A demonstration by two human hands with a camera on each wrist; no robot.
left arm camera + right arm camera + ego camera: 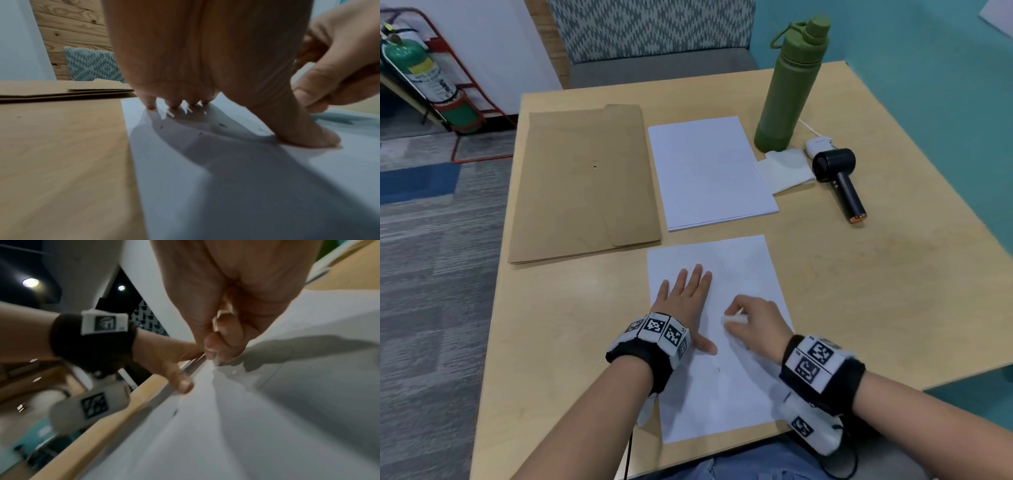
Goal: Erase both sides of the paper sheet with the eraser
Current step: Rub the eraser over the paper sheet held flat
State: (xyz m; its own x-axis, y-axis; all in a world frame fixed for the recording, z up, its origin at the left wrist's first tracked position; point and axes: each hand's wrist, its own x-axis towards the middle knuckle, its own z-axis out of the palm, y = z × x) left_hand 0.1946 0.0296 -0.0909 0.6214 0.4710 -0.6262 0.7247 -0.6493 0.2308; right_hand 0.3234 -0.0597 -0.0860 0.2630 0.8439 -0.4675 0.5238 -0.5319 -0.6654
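Observation:
A white paper sheet [743, 267] lies flat near the table's front edge, with a few small dark marks left on it [205, 178]. My left hand [685, 298] lies flat on the sheet's left part, fingers straight and spread, thumb out to the right [308, 138]. My right hand [753, 322] is on the sheet just right of it, fingers curled round a small white eraser [734, 319]. The eraser's tip [218, 361] touches the paper. Most of the eraser is hidden inside the fingers [213, 344].
A stack of white paper [709, 171] and brown envelopes [582, 181] lie further back. A green bottle [791, 85], a folded tissue [784, 171], a small black hand fan [842, 178] and a white charger [818, 144] stand at the back right.

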